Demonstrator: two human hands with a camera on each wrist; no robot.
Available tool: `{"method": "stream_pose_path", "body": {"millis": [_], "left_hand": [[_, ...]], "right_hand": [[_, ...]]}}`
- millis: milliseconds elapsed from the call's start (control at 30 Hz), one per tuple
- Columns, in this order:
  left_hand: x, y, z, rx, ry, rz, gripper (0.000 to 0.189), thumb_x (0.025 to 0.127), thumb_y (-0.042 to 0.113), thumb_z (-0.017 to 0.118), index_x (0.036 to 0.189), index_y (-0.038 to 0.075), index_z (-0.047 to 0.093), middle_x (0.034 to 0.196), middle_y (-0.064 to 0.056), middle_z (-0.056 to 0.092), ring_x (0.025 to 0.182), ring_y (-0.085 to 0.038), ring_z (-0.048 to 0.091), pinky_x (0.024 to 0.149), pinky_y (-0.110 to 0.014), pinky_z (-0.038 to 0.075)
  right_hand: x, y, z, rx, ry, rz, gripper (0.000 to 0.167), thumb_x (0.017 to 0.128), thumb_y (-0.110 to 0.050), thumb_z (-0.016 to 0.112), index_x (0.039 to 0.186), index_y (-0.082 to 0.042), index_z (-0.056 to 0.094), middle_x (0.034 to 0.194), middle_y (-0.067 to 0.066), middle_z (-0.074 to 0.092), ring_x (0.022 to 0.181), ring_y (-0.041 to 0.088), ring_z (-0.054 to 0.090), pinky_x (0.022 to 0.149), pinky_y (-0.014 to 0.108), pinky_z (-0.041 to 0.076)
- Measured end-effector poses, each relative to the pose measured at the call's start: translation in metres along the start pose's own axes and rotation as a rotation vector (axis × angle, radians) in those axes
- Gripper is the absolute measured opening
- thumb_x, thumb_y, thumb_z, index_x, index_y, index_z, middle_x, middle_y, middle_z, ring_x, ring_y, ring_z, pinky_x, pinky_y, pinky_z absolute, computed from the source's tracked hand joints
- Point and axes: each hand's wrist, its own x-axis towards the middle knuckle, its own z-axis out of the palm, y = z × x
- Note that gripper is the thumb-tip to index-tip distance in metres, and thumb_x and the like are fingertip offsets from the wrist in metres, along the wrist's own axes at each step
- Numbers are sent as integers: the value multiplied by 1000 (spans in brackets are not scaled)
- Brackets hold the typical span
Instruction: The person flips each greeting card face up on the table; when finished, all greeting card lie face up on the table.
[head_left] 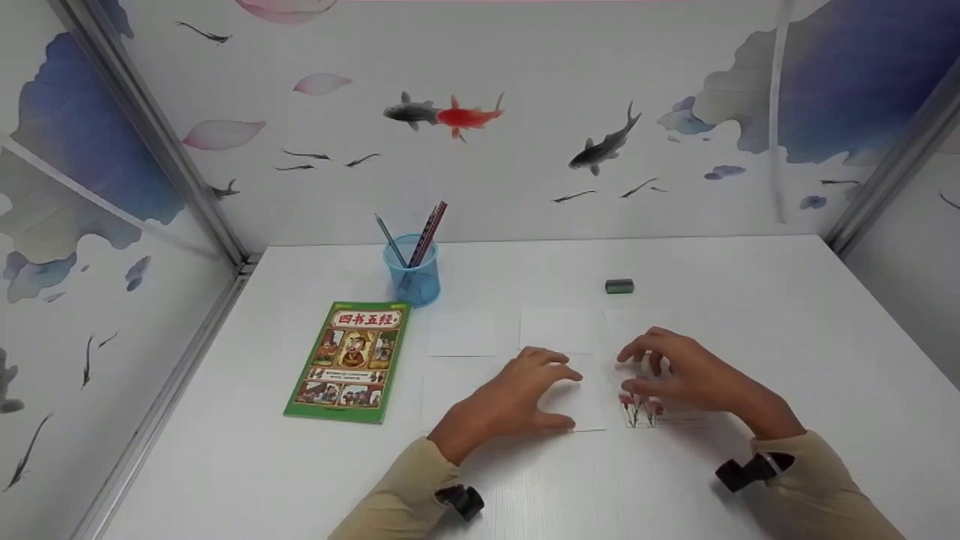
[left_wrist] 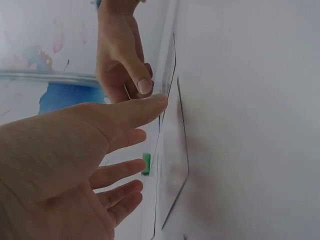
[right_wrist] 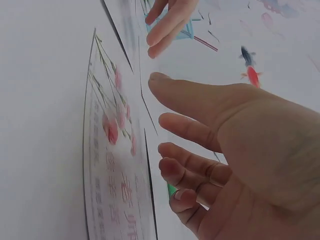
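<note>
My left hand (head_left: 525,394) hovers over a blank white card (head_left: 592,401), its fingers and thumb spread apart around nothing. Over a card printed with red flowers (head_left: 637,411) is my right hand (head_left: 686,371), fingers loosely bent and thumb apart from them. Part of that card is hidden beneath the hand. Its flowers and pink lettering show larger in the right wrist view, where the thumb and fingers (right_wrist: 185,165) hold nothing. More white cards (head_left: 463,334) lie in rows, one (head_left: 556,330) just beyond the left hand.
A green comic-style book (head_left: 349,364) lies at the left. Behind it stands a blue cup (head_left: 415,281) holding several pencils (head_left: 429,234). A small green block (head_left: 619,286) sits at the back right. Printed panels (head_left: 480,172) enclose the white table (head_left: 225,465).
</note>
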Motion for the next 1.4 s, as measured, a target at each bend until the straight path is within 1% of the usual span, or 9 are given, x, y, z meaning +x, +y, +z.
{"method": "stream_pose_path", "body": {"millis": [133,200,367,533,700,900,1033,1233,1400], "left_hand": [[-14,-19,-7,-26,-35,-10,74,90,47,88,155,25,59,167,-4,48,158,-24,38,130,-50,36],[-16,-25,-8,-23,-44,-14,79,88,51,90,156,27,58,165,-3,49,155,-23,38,129,-49,37],[-18,-32,-8,-14,-40,-38,82,87,50,90,158,28,56,157,0,53,145,-21,43,125,-46,42],[-20,-35,-10,-20,-36,-53,82,89,48,89,160,30,53,156,0,55,143,-20,44,124,-46,43],[-22,-36,-10,-40,-34,-66,84,89,47,90,162,30,51,155,0,55,143,-19,46,124,-46,44],[-21,-35,-10,-82,-23,-45,84,89,42,91,161,30,51,152,0,54,142,-16,48,122,-41,47],[-20,-34,-11,-82,-14,-39,83,88,40,92,161,32,52,150,0,53,140,-15,48,121,-39,48],[-20,-34,-10,-51,-29,-58,85,88,43,91,162,31,51,162,1,51,154,-21,44,127,-49,42],[-20,-34,-11,-46,-22,-52,83,87,43,92,159,28,54,160,2,55,153,-21,47,127,-47,42]], "right_hand": [[15,-17,15,3,-25,-33,34,95,-36,85,123,-18,75,114,2,67,94,19,62,76,25,52],[24,-27,22,-4,-46,-56,37,95,-36,85,126,-18,75,118,2,67,98,20,62,79,29,53],[37,-47,40,-70,-87,-79,61,88,-45,90,138,-18,67,129,3,64,114,24,59,95,45,51],[36,-55,48,-177,-76,-57,80,79,-55,95,144,-19,64,129,3,64,125,25,56,104,58,44],[34,-55,50,-202,-77,4,80,75,-56,97,139,-17,69,130,3,63,125,25,55,105,59,43],[32,-54,51,-194,-68,-2,75,75,-53,97,135,-16,70,128,3,63,124,25,56,103,60,42],[32,-56,52,-200,-69,6,79,75,-52,98,139,-16,67,122,1,63,120,24,56,101,57,40],[32,-58,51,-207,-86,25,93,73,-50,99,149,-13,61,118,4,61,115,24,53,99,54,40],[31,-59,52,-198,-67,20,82,72,-46,101,140,-13,67,125,7,59,118,26,52,102,56,40]]}}
